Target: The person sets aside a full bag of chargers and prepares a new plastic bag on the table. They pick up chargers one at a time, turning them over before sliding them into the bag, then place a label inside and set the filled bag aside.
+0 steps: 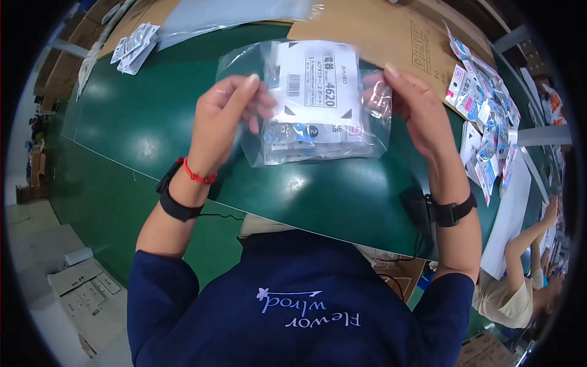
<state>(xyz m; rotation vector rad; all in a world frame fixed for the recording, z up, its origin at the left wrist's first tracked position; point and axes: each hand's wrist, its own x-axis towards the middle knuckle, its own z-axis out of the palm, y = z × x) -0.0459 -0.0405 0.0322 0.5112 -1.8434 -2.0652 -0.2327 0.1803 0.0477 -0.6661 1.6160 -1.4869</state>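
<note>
A clear plastic bag (251, 144) is held up over the green table in front of me. Inside it, several flat packets (306, 148) in white and blue show at its lower part. A white printed label sheet (299, 113) with a barcode and black corner marks covers most of its face. My left hand (229, 113) is closed on the bag's left side, thumb up and fingers curled against the film. At the upper right side, my right hand (416, 101) pinches the film between thumb and fingers.
Many coloured packets (486, 116) lie heaped at the right. A small stack of white packets (136, 48) sits far left on the table (153, 104). Clear plastic sheets (235, 15) and brown cardboard (373, 30) lie along the far side. Another person (510, 293) works at the right.
</note>
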